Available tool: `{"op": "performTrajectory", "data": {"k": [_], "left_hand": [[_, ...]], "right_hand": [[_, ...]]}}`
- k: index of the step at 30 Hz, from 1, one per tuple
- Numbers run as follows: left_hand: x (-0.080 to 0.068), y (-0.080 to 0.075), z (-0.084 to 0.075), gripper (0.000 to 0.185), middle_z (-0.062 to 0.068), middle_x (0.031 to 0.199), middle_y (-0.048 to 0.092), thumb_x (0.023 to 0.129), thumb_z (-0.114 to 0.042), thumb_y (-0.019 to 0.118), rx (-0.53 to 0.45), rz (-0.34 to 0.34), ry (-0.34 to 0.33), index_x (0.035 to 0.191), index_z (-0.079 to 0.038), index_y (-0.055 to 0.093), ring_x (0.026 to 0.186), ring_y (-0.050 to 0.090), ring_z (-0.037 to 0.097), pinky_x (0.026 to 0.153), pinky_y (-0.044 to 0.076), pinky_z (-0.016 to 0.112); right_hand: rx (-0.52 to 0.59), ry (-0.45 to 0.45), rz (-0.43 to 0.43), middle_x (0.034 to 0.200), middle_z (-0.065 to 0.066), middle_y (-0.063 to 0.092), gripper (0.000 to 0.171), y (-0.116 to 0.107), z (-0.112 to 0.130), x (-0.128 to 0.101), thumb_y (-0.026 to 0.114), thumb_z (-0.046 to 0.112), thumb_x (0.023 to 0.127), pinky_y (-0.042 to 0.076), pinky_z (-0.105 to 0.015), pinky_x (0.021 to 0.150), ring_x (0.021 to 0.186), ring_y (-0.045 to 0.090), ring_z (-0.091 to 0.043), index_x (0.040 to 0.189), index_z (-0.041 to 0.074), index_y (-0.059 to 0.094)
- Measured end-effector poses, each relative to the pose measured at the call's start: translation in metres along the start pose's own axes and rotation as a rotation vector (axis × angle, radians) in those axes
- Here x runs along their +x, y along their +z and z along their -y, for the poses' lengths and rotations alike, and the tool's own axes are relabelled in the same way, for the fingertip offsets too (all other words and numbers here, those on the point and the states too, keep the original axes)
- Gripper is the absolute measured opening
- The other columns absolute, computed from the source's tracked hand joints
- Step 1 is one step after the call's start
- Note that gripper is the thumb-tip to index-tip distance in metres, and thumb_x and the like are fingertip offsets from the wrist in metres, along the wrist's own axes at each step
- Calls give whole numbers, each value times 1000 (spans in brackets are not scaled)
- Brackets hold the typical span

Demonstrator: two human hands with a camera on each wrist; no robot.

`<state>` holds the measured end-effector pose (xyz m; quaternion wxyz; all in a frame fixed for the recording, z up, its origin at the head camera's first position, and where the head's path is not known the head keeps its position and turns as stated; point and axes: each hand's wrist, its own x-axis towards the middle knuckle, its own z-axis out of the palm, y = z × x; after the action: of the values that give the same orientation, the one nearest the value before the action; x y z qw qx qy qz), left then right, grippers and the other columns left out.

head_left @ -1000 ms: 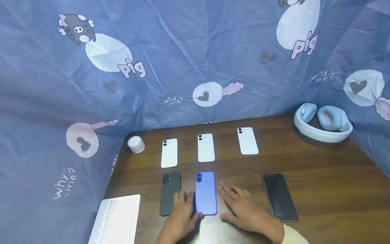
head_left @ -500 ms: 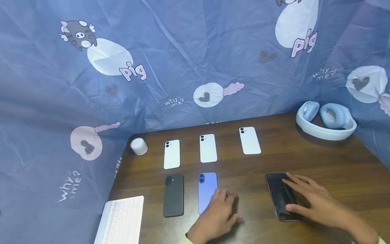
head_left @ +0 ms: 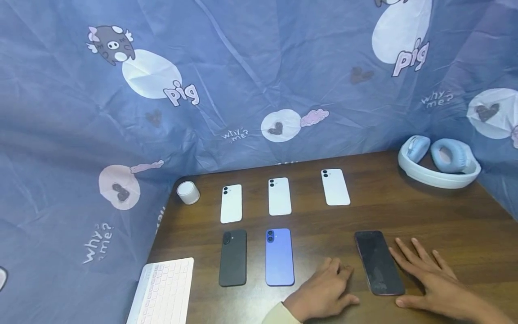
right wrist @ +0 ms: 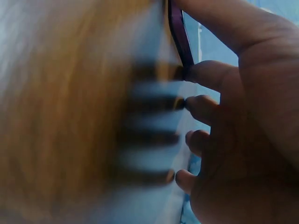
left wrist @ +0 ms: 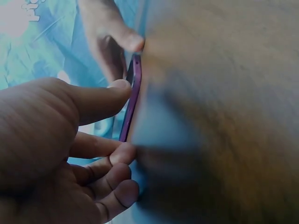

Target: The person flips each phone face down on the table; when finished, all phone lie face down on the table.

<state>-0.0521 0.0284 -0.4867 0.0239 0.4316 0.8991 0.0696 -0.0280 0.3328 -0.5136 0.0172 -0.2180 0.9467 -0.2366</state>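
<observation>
A phone with a dark screen facing up [head_left: 379,263] lies flat on the brown table, a purple-red edge showing in the left wrist view. My right hand [head_left: 433,281] rests along its right side with fingers spread; index fingertip and thumb are at the phone's edge, though contact is hard to tell. To the left of that phone my left hand [head_left: 323,290] rests on the table, fingers loosely bent, holding nothing, a small gap from the phone. Further left lie a blue phone [head_left: 279,258] and a black phone [head_left: 233,258], both camera side up.
Behind them lie three white phones, left [head_left: 231,204], middle [head_left: 279,198] and right [head_left: 335,188]. A white cylinder [head_left: 188,193] stands at the back left, a white keyboard [head_left: 163,290] at the front left. Blue-white headphones [head_left: 439,162] lie at the back right before a blue curtain [head_left: 226,81].
Both hands have moved right, from beside the blue phone to either side of the dark-screen phone. The right hand passed over that phone to its right side. The phones keep their places.
</observation>
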Motion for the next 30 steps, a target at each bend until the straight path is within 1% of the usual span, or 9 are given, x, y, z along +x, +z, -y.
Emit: {"op": "performTrajectory", "data": {"k": [4, 7, 10, 13, 17, 21, 25, 30], "left_hand": [[8, 3, -4, 66, -8, 108, 50, 96, -57, 58, -1, 6, 5, 141, -9, 57, 97, 40, 4, 88, 36, 15], [13, 4, -7, 68, -10, 103, 48, 95, -58, 57, -7, 14, -1, 143, -9, 55, 92, 38, 3, 83, 34, 13], [15, 4, -8, 69, -10, 101, 46, 95, -57, 58, -19, 10, -7, 144, -9, 54, 90, 36, 3, 78, 32, 12], [15, 4, -8, 68, -10, 101, 46, 95, -57, 59, -28, -5, -7, 143, -8, 55, 89, 36, 3, 78, 32, 13], [17, 6, -8, 69, -9, 104, 48, 95, -58, 59, -5, -23, -1, 141, -8, 56, 90, 38, 3, 82, 34, 15], [19, 5, -8, 69, -7, 109, 52, 93, -60, 60, 22, -28, 0, 140, -8, 58, 95, 41, 5, 88, 37, 17], [20, 4, -7, 69, -5, 116, 55, 92, -61, 60, 19, -25, -9, 137, -8, 60, 101, 43, 5, 93, 38, 17], [20, 5, -7, 69, -4, 121, 56, 93, -61, 60, -4, -25, -14, 136, -8, 60, 105, 45, 6, 98, 37, 18]], "right_hand": [[-47, -18, -24, 168, -4, 4, 102, 2, 3, 4, 76, 58, 81, -18, -64, 110, 151, -16, -28, 160, 15, 28], [-63, -21, -32, 168, -7, 7, 100, 3, 5, 6, 75, 58, 82, -17, -65, 110, 151, -14, -30, 159, 12, 30], [-70, -18, -36, 167, -9, 10, 98, 4, 6, 6, 75, 57, 82, -16, -64, 111, 152, -13, -30, 158, 11, 33], [-86, -22, -43, 167, -9, 12, 97, 4, 6, 7, 74, 58, 82, -16, -62, 112, 152, -12, -29, 156, 10, 36], [-107, -59, -83, 167, -6, 17, 95, 3, 6, 7, 76, 57, 81, -12, -61, 114, 153, -7, -27, 153, 7, 41], [-72, -82, -96, 166, -3, 20, 95, 5, 7, 7, 78, 53, 81, -9, -59, 116, 153, -4, -24, 154, 6, 39], [-18, -80, -97, 165, -5, 22, 94, 8, 11, 8, 79, 49, 82, -7, -53, 118, 153, -2, -22, 155, 6, 38], [7, -65, -107, 164, -8, 24, 93, 10, 14, 7, 80, 47, 82, -7, -47, 119, 153, 1, -23, 155, 7, 38]]}}
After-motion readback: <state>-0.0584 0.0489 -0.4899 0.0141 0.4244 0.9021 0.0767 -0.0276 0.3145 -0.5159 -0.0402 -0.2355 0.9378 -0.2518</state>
